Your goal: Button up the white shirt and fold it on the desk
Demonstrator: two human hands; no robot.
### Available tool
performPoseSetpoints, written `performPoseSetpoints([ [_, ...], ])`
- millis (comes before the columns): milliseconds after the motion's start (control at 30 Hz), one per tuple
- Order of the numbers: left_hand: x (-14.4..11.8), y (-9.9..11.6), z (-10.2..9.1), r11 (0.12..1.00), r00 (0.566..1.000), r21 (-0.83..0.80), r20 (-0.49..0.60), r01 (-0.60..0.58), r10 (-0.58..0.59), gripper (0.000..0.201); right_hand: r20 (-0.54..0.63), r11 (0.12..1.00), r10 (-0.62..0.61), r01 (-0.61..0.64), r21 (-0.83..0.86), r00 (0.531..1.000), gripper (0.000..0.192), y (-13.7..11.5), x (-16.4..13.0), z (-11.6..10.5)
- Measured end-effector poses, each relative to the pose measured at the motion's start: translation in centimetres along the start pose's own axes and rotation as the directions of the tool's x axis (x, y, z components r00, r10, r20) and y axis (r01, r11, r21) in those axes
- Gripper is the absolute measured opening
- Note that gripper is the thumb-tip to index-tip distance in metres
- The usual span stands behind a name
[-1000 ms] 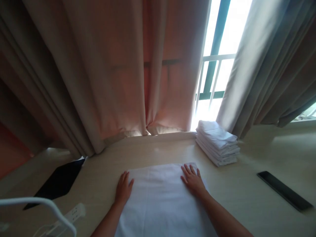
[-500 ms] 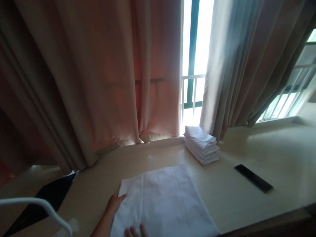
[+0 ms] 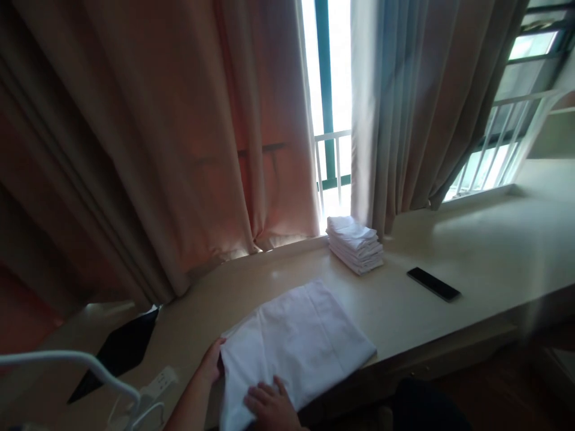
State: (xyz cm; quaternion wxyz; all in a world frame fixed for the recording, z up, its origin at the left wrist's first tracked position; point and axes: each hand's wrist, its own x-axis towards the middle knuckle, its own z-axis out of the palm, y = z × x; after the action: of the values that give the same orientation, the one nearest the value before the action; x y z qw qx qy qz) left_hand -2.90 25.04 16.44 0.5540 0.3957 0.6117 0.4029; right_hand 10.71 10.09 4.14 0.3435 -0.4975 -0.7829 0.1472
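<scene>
A white folded cloth [image 3: 299, 335] lies spread on the pale tabletop, its near part hanging over the front edge. My left hand [image 3: 212, 361] grips the cloth's left edge, and its fingers are partly hidden by the fabric. Pressed flat on the near part of the cloth is my right hand [image 3: 272, 405], fingers stretched out. Beyond the cloth, close to the window, stands a neat stack of folded white cloths [image 3: 354, 245].
A black phone [image 3: 433, 284] lies on the tabletop [image 3: 485, 251] to the right. At the left are a dark flat object [image 3: 119, 347], a white curved tube [image 3: 96, 366] and a white power strip [image 3: 159, 386]. Long curtains [image 3: 188, 149] hang along the back edge.
The view has swung right and down, showing more of the table's front edge. My right hand has come further into view on the cloth. My left hand stays at the cloth's left edge.
</scene>
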Motion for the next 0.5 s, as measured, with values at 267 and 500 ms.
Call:
performPoseSetpoints([
  [267,3.6,4.5,3.0,0.995,0.986,-0.034,0.146,0.089,-0.083,0.007,-0.319,0.742,0.424,-0.123,0.659,0.848,0.04,-3.0,-1.9,-4.7],
  [500,3.9,7.4,13.9,0.978,0.954,0.196,0.299,-0.065,0.003,0.032,-0.304,0.345,0.79,0.024,0.938,0.533,0.054,-1.2,-2.7,-7.7],
])
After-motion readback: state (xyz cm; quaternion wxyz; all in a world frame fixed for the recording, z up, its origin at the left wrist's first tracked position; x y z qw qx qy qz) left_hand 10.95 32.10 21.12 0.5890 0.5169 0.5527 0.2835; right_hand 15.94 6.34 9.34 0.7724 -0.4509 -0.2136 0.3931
